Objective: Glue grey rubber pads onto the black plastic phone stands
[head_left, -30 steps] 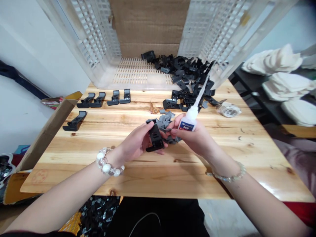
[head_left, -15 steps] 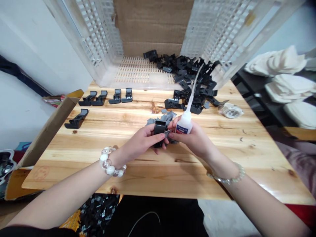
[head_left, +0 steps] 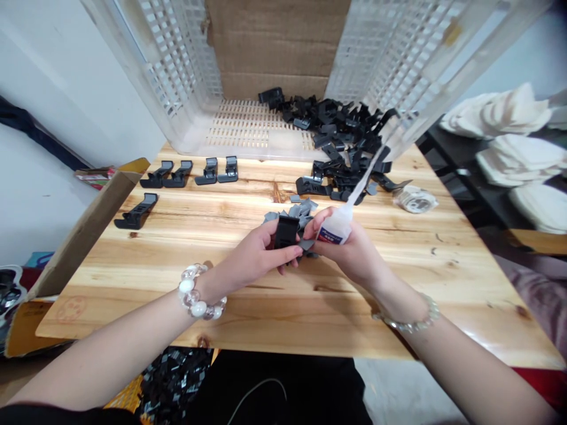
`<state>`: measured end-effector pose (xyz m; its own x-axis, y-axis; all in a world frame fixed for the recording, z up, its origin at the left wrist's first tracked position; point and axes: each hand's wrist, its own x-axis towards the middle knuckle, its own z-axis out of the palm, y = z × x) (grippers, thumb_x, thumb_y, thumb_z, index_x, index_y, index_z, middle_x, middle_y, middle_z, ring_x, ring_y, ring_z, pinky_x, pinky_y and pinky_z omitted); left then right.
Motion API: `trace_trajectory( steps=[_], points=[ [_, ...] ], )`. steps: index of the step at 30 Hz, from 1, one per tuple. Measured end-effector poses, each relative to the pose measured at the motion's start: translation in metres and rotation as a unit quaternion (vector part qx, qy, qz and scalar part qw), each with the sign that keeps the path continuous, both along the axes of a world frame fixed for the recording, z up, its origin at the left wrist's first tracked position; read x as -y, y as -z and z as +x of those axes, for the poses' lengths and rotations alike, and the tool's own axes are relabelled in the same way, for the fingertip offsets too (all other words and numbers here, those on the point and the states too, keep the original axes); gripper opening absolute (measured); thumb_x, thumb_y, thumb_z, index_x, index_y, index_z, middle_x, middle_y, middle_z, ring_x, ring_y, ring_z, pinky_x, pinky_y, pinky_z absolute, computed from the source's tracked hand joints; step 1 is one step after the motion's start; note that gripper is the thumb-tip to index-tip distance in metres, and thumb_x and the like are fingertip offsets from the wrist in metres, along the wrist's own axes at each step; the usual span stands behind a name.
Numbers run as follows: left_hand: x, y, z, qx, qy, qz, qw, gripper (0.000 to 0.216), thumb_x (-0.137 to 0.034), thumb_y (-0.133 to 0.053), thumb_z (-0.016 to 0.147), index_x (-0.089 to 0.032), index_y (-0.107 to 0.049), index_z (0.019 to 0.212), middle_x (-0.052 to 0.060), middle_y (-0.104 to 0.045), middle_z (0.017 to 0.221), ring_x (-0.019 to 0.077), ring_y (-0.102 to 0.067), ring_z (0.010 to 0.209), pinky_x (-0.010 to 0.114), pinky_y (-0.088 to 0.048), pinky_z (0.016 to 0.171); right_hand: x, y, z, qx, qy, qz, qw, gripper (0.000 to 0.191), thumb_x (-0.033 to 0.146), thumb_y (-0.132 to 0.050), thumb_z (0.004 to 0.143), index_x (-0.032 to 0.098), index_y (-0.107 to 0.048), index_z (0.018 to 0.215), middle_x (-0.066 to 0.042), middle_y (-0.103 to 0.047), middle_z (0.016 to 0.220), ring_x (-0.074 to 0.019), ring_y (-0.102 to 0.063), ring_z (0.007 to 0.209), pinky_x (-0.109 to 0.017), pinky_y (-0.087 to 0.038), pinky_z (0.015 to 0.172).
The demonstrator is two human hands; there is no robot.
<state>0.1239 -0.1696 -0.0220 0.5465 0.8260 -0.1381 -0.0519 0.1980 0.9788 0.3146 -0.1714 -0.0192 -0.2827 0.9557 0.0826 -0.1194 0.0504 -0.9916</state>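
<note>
My left hand [head_left: 261, 251] grips a black plastic clip-like part [head_left: 286, 231] over the middle of the wooden table. Close by on the right, my right hand [head_left: 349, 242] is closed around a white glue bottle [head_left: 337, 224] with a blue and red label. Its long, thin nozzle points up and to the right. A small grey pad [head_left: 306, 243] is pinched at the fingertips of my right hand, next to my left thumb. Beneath and behind the black part lies a heap of grey pads [head_left: 301, 209], partly hidden by my hands.
A white plastic crate [head_left: 195, 141] lies on its side at the back, with a pile of black parts [head_left: 341, 121] spilling onto the table [head_left: 283, 307]. Several black parts [head_left: 179, 175] stand at the left. A tape roll [head_left: 416, 199] rests at the right.
The glue bottle has tilted further right, its nozzle swinging that way. My right hand has shifted slightly right with the grey pad, and the black part has turned a little.
</note>
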Motion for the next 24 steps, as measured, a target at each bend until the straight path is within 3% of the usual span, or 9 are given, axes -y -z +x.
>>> trace_trajectory(
  steps=[8,12,18,24],
  points=[
    [0.0064,-0.0004,-0.0031,-0.069,-0.039,0.107,0.991,0.025,-0.035,-0.070,0.081,-0.020,-0.062,0.100,0.003,-0.068,0.090,0.0179,-0.067,0.082,0.030,-0.054,0.075,-0.0009,0.0013,0.0020,-0.020,-0.001,-0.002,1.000,0.026,0.013,-0.075,0.070,0.022,-0.055,0.083,0.001,-0.064,0.083,-0.0144,-0.063,0.075,-0.029,-0.051,0.068],
    [0.0062,-0.0014,-0.0025,-0.073,-0.054,0.142,0.986,0.023,-0.031,-0.069,0.082,-0.020,-0.061,0.100,0.002,-0.067,0.091,0.0176,-0.066,0.083,0.031,-0.054,0.079,-0.0005,0.0027,0.0028,-0.020,-0.001,0.002,1.000,0.027,0.013,-0.075,0.071,0.023,-0.054,0.084,0.001,-0.065,0.085,-0.0150,-0.064,0.079,-0.031,-0.052,0.073],
    [0.0022,0.0030,-0.0004,-0.029,-0.021,0.033,0.999,0.035,-0.038,-0.066,0.085,-0.018,-0.052,0.110,0.005,-0.064,0.086,0.0196,-0.066,0.077,0.028,-0.056,0.056,-0.0015,0.0024,0.0014,0.004,0.028,0.005,1.000,0.024,0.019,-0.078,0.072,0.023,-0.056,0.081,0.002,-0.064,0.080,-0.0140,-0.061,0.074,-0.029,-0.050,0.068],
    [0.0027,0.0059,0.0029,0.017,0.030,-0.043,0.998,0.052,-0.027,-0.074,0.077,-0.021,-0.046,0.120,0.009,-0.060,0.110,0.0226,-0.065,0.096,0.037,-0.061,0.075,0.0002,-0.0014,-0.0047,0.014,0.034,-0.002,0.999,0.026,0.023,-0.080,0.069,0.023,-0.056,0.079,0.002,-0.060,0.075,-0.0146,-0.059,0.069,-0.030,-0.049,0.063]
  ],
)
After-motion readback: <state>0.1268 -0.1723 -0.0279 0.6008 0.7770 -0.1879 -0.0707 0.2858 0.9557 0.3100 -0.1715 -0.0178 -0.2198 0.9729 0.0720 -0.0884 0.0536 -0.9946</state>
